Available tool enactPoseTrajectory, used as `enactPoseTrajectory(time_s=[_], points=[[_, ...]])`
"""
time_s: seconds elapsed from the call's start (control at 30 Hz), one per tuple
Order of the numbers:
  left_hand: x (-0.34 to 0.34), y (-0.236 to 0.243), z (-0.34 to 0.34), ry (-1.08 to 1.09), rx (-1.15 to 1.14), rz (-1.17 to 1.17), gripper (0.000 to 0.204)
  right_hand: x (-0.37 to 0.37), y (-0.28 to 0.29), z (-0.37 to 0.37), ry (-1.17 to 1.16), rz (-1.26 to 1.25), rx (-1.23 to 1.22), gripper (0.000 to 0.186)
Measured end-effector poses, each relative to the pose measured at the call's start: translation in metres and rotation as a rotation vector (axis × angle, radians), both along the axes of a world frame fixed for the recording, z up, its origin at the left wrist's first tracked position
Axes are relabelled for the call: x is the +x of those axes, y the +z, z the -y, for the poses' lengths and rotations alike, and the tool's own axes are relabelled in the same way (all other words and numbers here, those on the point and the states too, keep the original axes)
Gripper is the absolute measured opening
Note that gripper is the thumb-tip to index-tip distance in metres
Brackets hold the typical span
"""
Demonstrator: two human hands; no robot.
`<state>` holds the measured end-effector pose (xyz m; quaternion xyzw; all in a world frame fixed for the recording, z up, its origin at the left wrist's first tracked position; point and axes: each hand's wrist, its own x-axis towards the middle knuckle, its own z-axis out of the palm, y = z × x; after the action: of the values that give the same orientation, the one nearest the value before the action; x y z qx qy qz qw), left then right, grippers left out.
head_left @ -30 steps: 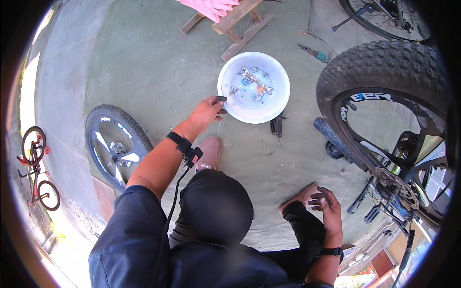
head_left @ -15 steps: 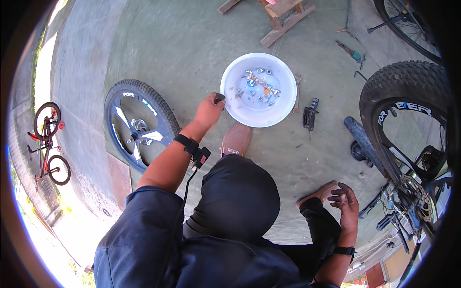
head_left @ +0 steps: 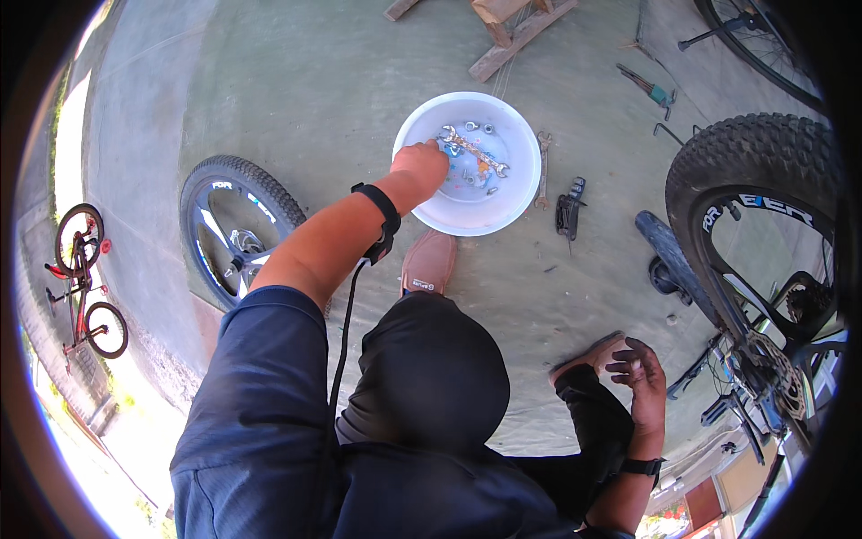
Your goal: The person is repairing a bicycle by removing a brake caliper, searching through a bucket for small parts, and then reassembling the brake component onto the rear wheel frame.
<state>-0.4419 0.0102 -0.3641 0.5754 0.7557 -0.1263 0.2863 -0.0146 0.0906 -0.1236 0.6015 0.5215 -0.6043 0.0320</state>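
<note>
My left hand [head_left: 422,169] reaches over the left rim of a white plastic basin [head_left: 530,193] on the ground. Its fingers point down into the basin and are mostly hidden behind the back of the hand, so whether they hold anything does not show. Close to them in the basin lies a worn open-ended wrench [head_left: 474,152], with several small nuts and metal parts around it. Off to the lower right, my right hand [head_left: 639,370] is held up by my shoe, with blackened fingers apart, slightly bent, and nothing in them.
A detached bicycle wheel [head_left: 292,199] lies to the left. Right of the basin are another wrench [head_left: 544,171], a folding multi-tool [head_left: 569,211] and a hex key set [head_left: 648,87]. A bicycle with a fat tire [head_left: 691,184] and a saddle [head_left: 664,256] are at the right. A wooden stand [head_left: 521,45] is at the top.
My left hand has moved right and inward, from outside the basin's left rim to over its inside. My right hand has barely moved. The whole view has shifted slightly.
</note>
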Motion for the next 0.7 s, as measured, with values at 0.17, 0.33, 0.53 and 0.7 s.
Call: enactPoseTrajectory(time_s=[0.17,0.33,0.53,0.7], points=[[0.001,-0.007,-0.004,-0.008,-0.041,0.011,0.021,0.000,-0.003,-0.004,-0.008,0.000,-0.012,0.065],[0.007,-0.006,-0.003,0.171,-0.047,0.034,0.023,-0.001,0.001,-0.005,-0.002,-0.009,-0.008,0.063],[-0.001,-0.019,-0.008,0.009,-0.024,-0.066,0.020,0.001,0.000,-0.007,-0.016,-0.001,-0.011,0.064],[-0.007,-0.019,-0.015,0.060,-0.023,-0.041,0.021,-0.001,0.000,-0.007,-0.005,-0.012,-0.016,0.065]])
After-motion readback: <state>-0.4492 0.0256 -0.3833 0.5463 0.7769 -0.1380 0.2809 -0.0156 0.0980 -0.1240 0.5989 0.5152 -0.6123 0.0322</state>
